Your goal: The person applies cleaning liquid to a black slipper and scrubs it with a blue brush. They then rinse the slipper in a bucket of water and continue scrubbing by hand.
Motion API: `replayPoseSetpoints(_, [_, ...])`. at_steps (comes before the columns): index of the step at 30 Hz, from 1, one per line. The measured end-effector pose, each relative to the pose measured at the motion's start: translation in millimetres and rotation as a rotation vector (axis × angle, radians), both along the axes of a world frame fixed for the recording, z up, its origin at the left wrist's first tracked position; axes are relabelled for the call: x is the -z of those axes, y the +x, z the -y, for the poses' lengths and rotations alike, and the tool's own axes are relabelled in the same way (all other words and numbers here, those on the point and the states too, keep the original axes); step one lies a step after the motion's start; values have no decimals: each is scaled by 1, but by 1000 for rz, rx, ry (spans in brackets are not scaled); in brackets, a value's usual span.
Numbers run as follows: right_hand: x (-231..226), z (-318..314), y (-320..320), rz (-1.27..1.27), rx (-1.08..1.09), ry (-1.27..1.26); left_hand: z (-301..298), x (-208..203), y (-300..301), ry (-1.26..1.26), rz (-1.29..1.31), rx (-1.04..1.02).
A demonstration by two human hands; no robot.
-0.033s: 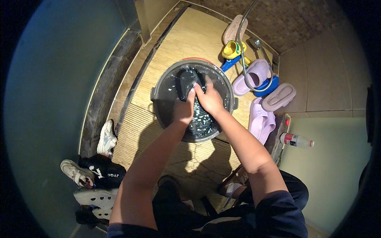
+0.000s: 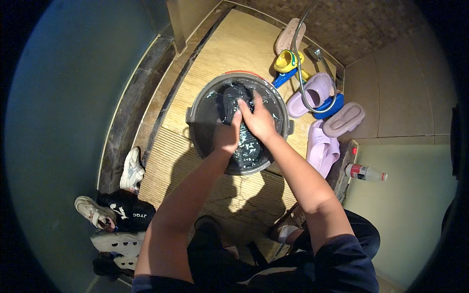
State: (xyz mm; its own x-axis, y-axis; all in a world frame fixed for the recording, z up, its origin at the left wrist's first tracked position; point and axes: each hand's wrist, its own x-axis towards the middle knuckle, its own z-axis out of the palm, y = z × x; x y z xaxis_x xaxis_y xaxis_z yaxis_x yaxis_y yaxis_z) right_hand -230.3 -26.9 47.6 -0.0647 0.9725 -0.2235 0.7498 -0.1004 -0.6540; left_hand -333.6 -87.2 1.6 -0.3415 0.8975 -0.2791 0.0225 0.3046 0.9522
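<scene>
A round grey bucket (image 2: 192, 117) of dark water stands in front of me. In it lies a long black slipper (image 2: 250, 146), partly under water, with a ridged surface and white glints or suds. My left hand (image 2: 227, 135) grips its left side; the fingers dip out of sight in the dark water. My right hand (image 2: 259, 119) clasps the right side, thumb on top and fingers curled over the far edge. Both thumbs come close together over the middle of the slipper.
Right of the bucket lie lilac clogs (image 2: 320, 149), a beige slipper (image 2: 344, 119), a yellow clog (image 2: 286, 61) and a showerhead (image 2: 315, 52) with its hose. A plastic bottle (image 2: 365, 172) lies farther right. White shoes (image 2: 132, 170) and other footwear sit at left on the ribbed floor.
The slipper has shifted slightly between my hands, and the glints on it and the water have changed. My hands keep almost the same place.
</scene>
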Motion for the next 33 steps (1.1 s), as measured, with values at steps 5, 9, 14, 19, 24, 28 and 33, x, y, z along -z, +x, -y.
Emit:
replayPoseSetpoints(5, [-32,-23,-33,197,-87,80,-4,22,10,61,-92,4])
replayPoseSetpoints(9, [-17,-13,-42,248,-82,442,-3,19,14,2,-246,75])
replayPoseSetpoints(14, [-1,-49,8,-574,88,83,3,-7,16,292,-732,132])
replayPoseSetpoints(19, [-23,-35,42,-528,165,350,5,-12,16,410,-535,48])
replayPoseSetpoints(24, [-51,-1,50,-453,257,554,-2,-4,3,0,722,-155])
replayPoseSetpoints(28, [-25,61,56,-385,-76,610,5,-19,5,-196,1162,-13])
replayPoseSetpoints(33, [-23,103,47,-198,-187,487,3,9,14,-99,1437,77])
